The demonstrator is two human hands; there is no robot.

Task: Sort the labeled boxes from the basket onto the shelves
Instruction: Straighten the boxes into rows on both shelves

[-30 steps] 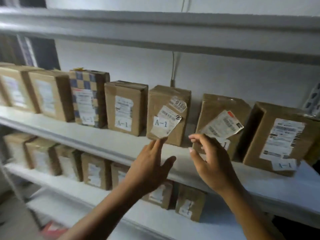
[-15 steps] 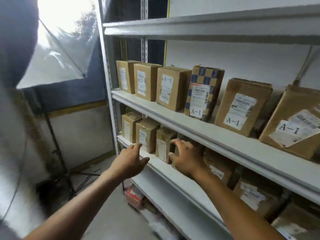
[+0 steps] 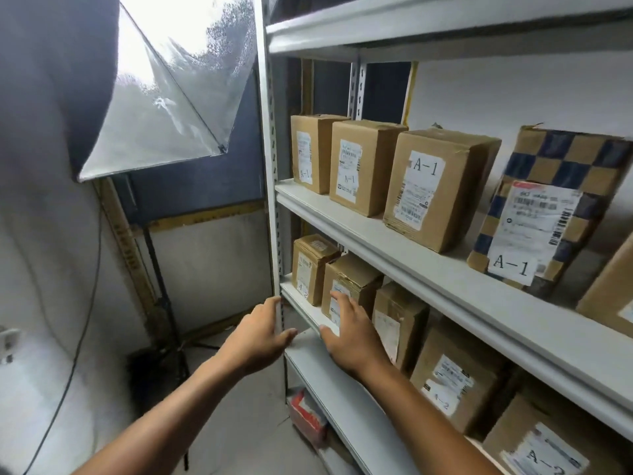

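A white metal shelving unit [image 3: 394, 234] fills the right side. Its upper visible shelf carries brown boxes labelled A-1 [image 3: 433, 186] and a blue-checked A-1 box [image 3: 548, 207]. The shelf below holds smaller brown boxes labelled A-2 [image 3: 310, 265]. My left hand [image 3: 260, 334] hovers empty by the shelf's left upright post, fingers relaxed. My right hand [image 3: 349, 334] reaches in front of the second A-2 box [image 3: 352, 279], fingers spread and holding nothing. No basket is in view.
A photo softbox [image 3: 164, 108] on a black stand [image 3: 164, 303] occupies the left, with a cable hanging down the wall. A red and white packet [image 3: 306, 414] lies on the floor under the bottom shelf.
The view has swung left along the shelves. Both hands dropped from the A-1 shelf to the left end of the A-2 shelf. They hold nothing throughout.
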